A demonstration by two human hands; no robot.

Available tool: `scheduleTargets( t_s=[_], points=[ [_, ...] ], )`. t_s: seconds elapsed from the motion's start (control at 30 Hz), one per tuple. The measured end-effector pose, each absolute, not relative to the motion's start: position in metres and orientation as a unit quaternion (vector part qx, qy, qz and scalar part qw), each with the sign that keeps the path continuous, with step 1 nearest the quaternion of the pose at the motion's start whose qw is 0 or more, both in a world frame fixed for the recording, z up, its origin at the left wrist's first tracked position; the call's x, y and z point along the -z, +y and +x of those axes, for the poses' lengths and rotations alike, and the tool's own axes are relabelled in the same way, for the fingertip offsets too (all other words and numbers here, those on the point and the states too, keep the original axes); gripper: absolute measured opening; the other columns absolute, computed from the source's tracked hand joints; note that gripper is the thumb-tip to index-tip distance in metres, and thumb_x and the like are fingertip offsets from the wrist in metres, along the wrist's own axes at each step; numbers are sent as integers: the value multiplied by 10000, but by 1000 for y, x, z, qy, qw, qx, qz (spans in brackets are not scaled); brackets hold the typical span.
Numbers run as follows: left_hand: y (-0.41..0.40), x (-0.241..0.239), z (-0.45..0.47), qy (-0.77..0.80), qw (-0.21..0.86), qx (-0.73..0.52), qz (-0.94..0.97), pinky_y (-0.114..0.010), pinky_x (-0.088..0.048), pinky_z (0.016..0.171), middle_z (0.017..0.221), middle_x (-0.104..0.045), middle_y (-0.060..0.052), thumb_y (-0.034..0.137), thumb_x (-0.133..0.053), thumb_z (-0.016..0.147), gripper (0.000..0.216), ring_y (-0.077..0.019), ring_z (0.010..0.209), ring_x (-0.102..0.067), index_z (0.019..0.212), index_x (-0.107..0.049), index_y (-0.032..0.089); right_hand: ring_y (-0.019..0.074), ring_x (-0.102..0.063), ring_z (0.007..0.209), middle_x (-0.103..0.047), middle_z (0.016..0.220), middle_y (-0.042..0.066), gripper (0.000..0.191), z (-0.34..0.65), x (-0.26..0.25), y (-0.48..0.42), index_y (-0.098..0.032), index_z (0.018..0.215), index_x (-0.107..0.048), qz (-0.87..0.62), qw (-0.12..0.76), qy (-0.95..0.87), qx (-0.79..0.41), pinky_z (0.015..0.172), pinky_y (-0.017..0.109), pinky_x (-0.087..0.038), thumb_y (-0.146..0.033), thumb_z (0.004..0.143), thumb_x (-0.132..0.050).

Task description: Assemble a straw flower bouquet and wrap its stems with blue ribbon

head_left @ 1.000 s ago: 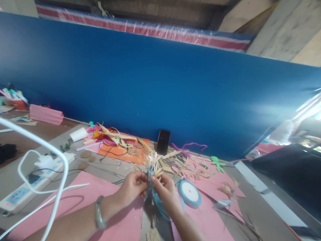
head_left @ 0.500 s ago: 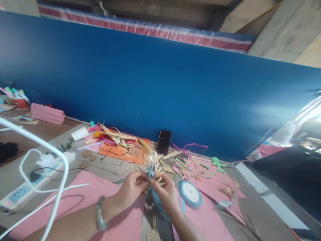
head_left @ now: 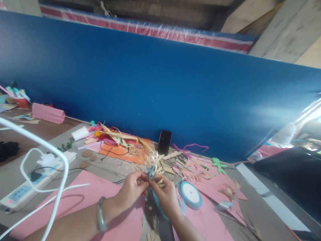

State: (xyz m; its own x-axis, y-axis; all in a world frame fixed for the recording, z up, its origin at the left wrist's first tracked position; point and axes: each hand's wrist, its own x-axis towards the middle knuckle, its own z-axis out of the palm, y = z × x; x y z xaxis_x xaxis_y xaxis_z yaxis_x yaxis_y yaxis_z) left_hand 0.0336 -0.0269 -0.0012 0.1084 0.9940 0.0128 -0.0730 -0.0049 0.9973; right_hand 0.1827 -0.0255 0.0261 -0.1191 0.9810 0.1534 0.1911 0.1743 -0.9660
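My left hand (head_left: 131, 190) and my right hand (head_left: 166, 197) meet low in the middle of the view, fingers pinched together. Between them they hold a small bundle of pale straw strips (head_left: 155, 163) that fans upward, with a light blue ribbon (head_left: 151, 173) at its base. More blue ribbon loops down below my right hand. A jade-green bangle (head_left: 100, 214) sits on my left wrist. A roll of blue ribbon (head_left: 190, 194) lies flat just right of my right hand on pink paper (head_left: 82, 197).
A black phone (head_left: 164, 142) leans on the blue board (head_left: 160, 87) behind. Orange paper (head_left: 117, 150) with scraps and pipe cleaners lies at the back. A white power strip (head_left: 30, 182) and white cables lie at the left. A pink block (head_left: 47, 113) lies far left.
My hands have barely moved; the fingers shifted slightly on the bundle and drew a little closer together. The view has drifted slightly.
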Motion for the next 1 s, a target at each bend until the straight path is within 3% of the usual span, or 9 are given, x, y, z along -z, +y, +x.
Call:
scheduleTargets(
  t_s=[0.37, 0.87, 1.0],
  points=[
    [-24, 1, 32, 453, 563, -494, 484, -227, -446, 465, 508, -606, 18, 308, -690, 760, 194, -136, 458, -583, 819, -589, 153, 91, -339, 467, -415, 498, -67, 247, 185, -23, -24, -168, 644, -586, -490, 456, -602, -435, 460, 222, -250, -356, 791, -651],
    [-25, -3, 33, 434, 564, -506, 487, -233, -468, 480, 517, -596, 27, 297, -695, 756, 182, -138, 477, -594, 792, -585, 156, 93, -390, 451, -449, 492, -60, 352, 181, -24, -25, -172, 646, -594, -476, 472, -575, -468, 454, 216, -313, -490, 748, -705],
    [-30, -5, 36, 442, 527, -508, 518, -225, -438, 469, 515, -587, 22, 320, -700, 765, 200, -134, 469, -583, 746, -587, 156, 90, -375, 432, -418, 463, -68, 397, 180, -23, -24, -191, 578, -514, -478, 482, -575, -457, 446, 218, -316, -492, 765, -694]
  ],
)
